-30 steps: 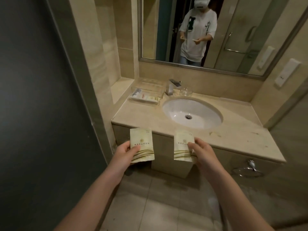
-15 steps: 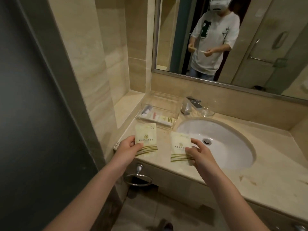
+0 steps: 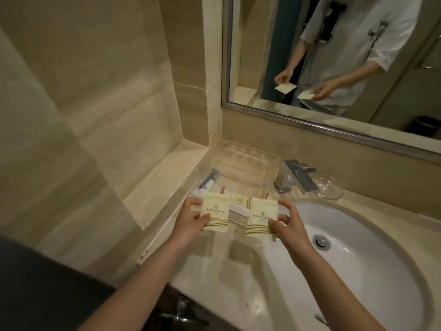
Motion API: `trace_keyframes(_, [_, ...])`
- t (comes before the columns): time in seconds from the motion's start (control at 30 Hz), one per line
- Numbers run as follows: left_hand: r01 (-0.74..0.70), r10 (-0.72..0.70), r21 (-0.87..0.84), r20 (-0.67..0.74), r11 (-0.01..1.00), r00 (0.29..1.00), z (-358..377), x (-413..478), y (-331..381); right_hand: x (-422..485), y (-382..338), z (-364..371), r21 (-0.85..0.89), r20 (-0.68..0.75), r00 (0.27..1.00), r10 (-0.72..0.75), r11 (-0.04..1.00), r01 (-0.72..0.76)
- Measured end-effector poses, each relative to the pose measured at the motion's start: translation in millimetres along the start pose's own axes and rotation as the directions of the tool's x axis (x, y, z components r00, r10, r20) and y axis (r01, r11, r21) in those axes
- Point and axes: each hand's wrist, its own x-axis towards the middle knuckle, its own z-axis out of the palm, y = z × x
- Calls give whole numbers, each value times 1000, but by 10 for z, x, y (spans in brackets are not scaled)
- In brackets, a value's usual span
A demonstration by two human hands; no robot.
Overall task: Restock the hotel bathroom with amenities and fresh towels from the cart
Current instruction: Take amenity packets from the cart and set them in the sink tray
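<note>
My left hand pinches a cream amenity packet with gold stripes by its left edge. My right hand pinches a second, matching packet by its right edge. Both packets hover just above the front of a clear plastic amenity tray at the back left of the marble counter. The tray holds a small tube, a cream sachet and a white wrapped item, partly hidden behind the packets.
A white oval sink fills the counter to the right. A chrome faucet and a clear glass dish stand behind it. The mirror hangs above. A tiled wall and ledge close the left side.
I have stepped closer to the counter. Both hands have carried their packets forward, from the counter's front edge to just over the tray.
</note>
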Motion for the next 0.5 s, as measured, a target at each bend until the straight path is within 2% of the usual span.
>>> trace_keyframes(0.17, [-32, 28, 178, 25, 983, 999, 265, 645, -29, 553, 59, 36, -96, 1, 1000, 19, 995, -19])
trace_keyframes(0.5, [-82, 10, 342, 208, 936, 978, 687, 1538, -125, 1184, 230, 198, -150, -111, 988, 106, 981, -122])
